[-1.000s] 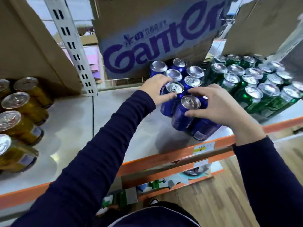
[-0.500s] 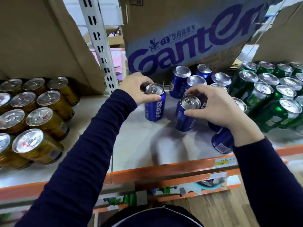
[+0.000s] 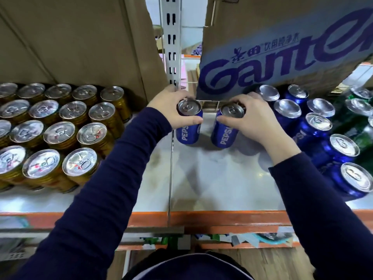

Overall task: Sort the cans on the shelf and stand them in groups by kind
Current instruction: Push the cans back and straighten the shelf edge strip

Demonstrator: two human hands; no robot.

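Observation:
My left hand (image 3: 171,110) grips the top of an upright blue Pepsi can (image 3: 188,130) at the back middle of the white shelf (image 3: 212,184). A hand's width to its right, my right hand (image 3: 254,122) grips a second upright blue Pepsi can (image 3: 224,134). Several more blue cans (image 3: 314,128) stand grouped to the right. Gold cans (image 3: 60,134) fill the shelf's left side in rows. Green cans (image 3: 361,118) show at the far right edge.
A cardboard box with blue Ganten lettering (image 3: 282,55) hangs over the back right. Another brown box (image 3: 76,41) stands behind the gold cans. A slotted white upright (image 3: 171,41) rises between them. The orange shelf rail (image 3: 201,219) runs along the front edge.
Both hands have carried their blue cans leftward and toward the back, away from the blue group. The two cans now stand side by side near the white upright.

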